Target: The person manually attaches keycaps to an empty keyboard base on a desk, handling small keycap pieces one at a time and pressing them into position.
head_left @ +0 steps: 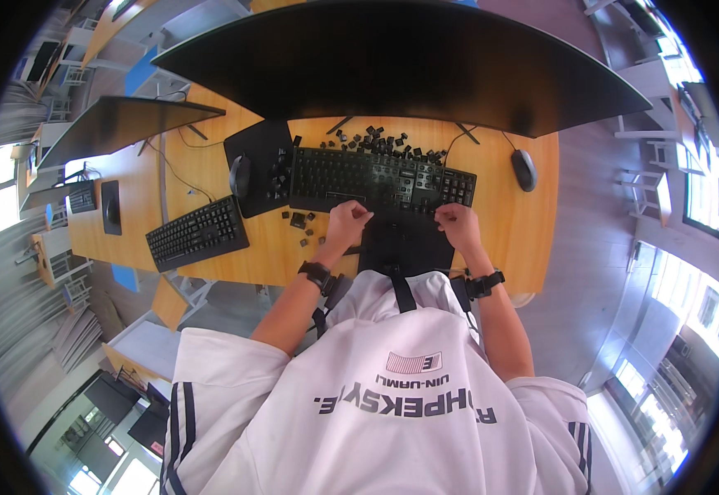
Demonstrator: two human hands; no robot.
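Note:
A black keyboard [331, 175] lies in front of me on the wooden desk. Its left part carries dark keycaps, while much of its right part shows bare switch sockets. Just below its near edge, left of the middle, my left hand [348, 223] is closed in a pinch. My right hand [460, 226] is closed too, fingertips together, by the keyboard's near right corner. Anything between either hand's fingertips is too small to make out. Loose black keycaps [386, 145] are heaped along the keyboard's far edge. A few more keycaps [298, 220] lie left of my left hand.
A large monitor [401, 62] stands behind the keyboard. To the left are a mouse [240, 175] on a black pad [260, 142], a second keyboard [197, 233] and another monitor [124, 128]. A second mouse [524, 170] sits at the right. A dark mat [405, 247] lies between my hands.

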